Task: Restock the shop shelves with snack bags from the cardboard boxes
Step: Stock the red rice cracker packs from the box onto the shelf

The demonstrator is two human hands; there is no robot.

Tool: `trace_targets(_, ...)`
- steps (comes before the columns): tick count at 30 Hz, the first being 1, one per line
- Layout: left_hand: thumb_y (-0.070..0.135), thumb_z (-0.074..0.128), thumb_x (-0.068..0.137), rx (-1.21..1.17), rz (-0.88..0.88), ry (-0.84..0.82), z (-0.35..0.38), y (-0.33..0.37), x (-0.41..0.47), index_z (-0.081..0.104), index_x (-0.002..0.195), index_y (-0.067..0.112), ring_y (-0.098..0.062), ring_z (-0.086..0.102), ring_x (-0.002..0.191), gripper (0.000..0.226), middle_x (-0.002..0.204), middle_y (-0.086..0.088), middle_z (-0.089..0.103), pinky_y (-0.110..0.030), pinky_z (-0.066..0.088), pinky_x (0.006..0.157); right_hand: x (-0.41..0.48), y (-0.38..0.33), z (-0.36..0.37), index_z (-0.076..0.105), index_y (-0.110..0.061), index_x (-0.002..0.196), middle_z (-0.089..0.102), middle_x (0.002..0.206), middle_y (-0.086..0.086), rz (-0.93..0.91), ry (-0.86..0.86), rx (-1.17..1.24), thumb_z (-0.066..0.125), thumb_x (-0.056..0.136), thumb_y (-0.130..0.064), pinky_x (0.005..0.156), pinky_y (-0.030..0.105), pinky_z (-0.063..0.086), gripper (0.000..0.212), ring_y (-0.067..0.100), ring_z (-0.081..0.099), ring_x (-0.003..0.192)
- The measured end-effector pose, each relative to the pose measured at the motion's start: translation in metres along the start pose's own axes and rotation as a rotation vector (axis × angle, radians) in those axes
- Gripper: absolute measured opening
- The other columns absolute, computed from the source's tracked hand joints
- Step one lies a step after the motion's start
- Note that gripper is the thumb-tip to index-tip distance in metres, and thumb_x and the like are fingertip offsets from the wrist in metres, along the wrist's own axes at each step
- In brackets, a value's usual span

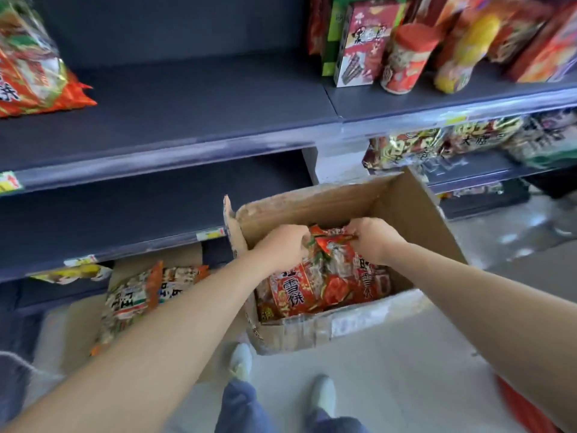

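An open cardboard box (349, 210) on the floor holds glossy red snack bags (324, 282). The left hand (282, 250) and right hand (373, 242) each pinch the crinkled top edge of the uppermost bag inside it. A second box (84, 320) beside it holds pale bags (140, 298). The dark shelf (187, 104) above is flat and matte.

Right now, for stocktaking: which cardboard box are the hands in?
The right box, with red bags: left hand and right hand grip one. The left box holds white-and-orange bags.

box (343, 201) is plain matt cardboard, snack bags (312, 285) inside are shiny crinkly plastic, shelf (187, 104) looks matt dark
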State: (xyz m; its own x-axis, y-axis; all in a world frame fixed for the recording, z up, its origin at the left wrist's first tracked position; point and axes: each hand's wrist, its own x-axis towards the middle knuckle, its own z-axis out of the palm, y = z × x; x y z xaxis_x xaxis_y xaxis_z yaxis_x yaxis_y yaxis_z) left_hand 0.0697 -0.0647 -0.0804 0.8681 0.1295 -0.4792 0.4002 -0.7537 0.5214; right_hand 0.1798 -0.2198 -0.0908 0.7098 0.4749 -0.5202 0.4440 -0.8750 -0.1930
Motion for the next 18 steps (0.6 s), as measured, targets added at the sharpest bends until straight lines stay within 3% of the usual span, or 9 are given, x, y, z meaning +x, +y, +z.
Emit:
trace_targets(4,0.015,0.05,0.094,0.029,-0.075,-0.061,0.042,-0.004,0.025,0.059,0.114,0.004,-0.028,0.06,0.095,0.025,0.109,-0.013,0.063,-0.042,0.051,0.084,0.018,0.03,0.032,0.055,-0.011,0.126,0.06,0.123,0.013,0.039,-0.153,-0.087,0.049,0.089,-0.016,0.091,0.038,0.051,0.037,0.032,0.057,0.112)
trace_targets(10,0.017,0.054,0.093,0.023,-0.14,-0.138,0.09,0.006,0.075,0.058,0.112,0.001,-0.031,0.059,0.096,0.025,0.107,-0.014,0.062,-0.034,0.046,0.075,0.059,0.081,0.063,0.056,-0.009,0.12,0.061,0.117,0.013,0.087,-0.254,-0.158,0.054,0.086,-0.016,0.087,0.037,0.053,0.034,0.032,0.06,0.105)
trace_targets(13,0.028,0.056,0.093,-0.167,-0.314,-0.106,0.105,0.015,0.099,0.055,0.091,0.002,-0.022,0.055,0.07,0.026,0.079,-0.007,0.053,-0.028,0.037,0.056,0.07,0.093,0.067,0.055,-0.006,0.125,0.06,0.121,0.015,0.108,-0.285,-0.119,0.056,0.089,-0.019,0.092,0.039,0.05,0.038,0.033,0.059,0.111)
trace_targets(14,0.032,0.058,0.092,-0.259,-0.393,-0.093,0.108,0.018,0.107,0.055,0.092,0.003,-0.02,0.053,0.069,0.029,0.079,-0.007,0.052,-0.028,0.039,0.056,0.072,0.095,0.066,0.052,-0.006,0.129,0.059,0.124,0.014,0.11,-0.284,-0.116,0.056,0.091,-0.02,0.094,0.038,0.049,0.041,0.032,0.058,0.114)
trace_targets(16,0.034,0.065,0.088,-0.475,-0.525,-0.059,0.115,0.021,0.12,0.054,0.11,-0.001,-0.026,0.061,0.088,0.043,0.099,-0.013,0.06,-0.032,0.052,0.075,0.079,0.103,0.07,0.046,-0.006,0.135,0.055,0.132,0.013,0.125,-0.292,-0.121,0.054,0.094,-0.021,0.098,0.036,0.048,0.044,0.03,0.055,0.119)
trace_targets(18,0.03,0.069,0.085,-0.597,-0.612,0.018,0.122,0.027,0.13,0.051,0.121,-0.003,-0.03,0.063,0.102,0.052,0.115,-0.015,0.062,-0.035,0.053,0.088,0.084,0.111,0.075,0.045,-0.007,0.136,0.053,0.136,0.012,0.151,-0.316,-0.085,0.057,0.093,-0.02,0.101,0.034,0.045,0.047,0.029,0.053,0.123)
